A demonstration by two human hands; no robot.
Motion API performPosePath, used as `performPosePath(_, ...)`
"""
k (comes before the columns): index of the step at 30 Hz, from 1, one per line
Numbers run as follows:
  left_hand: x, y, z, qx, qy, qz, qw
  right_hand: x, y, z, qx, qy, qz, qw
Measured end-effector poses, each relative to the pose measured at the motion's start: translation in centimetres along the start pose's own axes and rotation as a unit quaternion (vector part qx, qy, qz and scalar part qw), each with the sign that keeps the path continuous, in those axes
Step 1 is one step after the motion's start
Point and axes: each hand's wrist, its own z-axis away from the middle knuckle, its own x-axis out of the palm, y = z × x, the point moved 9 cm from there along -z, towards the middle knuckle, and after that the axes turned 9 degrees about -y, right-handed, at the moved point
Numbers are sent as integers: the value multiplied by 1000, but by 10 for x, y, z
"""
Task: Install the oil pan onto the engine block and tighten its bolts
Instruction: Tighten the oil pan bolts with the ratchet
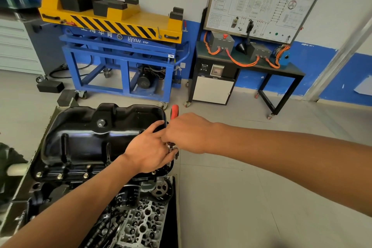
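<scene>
Grey floor (231,197) with blue cart (124,47), black bench (285,73).

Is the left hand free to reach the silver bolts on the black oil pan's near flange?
Probably yes: the silver bolts sit uncovered on the black oil pan, with nothing between them and the left hand.

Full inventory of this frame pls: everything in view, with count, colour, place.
oil pan: one, black, on the engine block, left centre
engine block: one, dark, under the pan
flange bolts: three visible, silver, pan's near edge
oil filter: one, black, just below the pan
cylinder head: one, silver, bottom centre
red-handled tool: one, red grip, pan's right edge
lift cart: one, blue with yellow top, against wall
training board: one, white, on black stand, right
left hand: on pan's right edge, fingers at tool's head
right hand: grips the tool's handle
</scene>
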Motion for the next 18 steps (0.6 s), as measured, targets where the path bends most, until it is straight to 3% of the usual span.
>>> performPosePath(3,-9,0,2,9,46,1,999,3,0,3,-30,23,14,999)
performPosePath(12,-24,2,1,18,76,-7,997,6,-3,3,-109,76,52,990)
performPosePath(18,-21,0,0,7,74,18,997,11,1,0,-81,18,8,997)
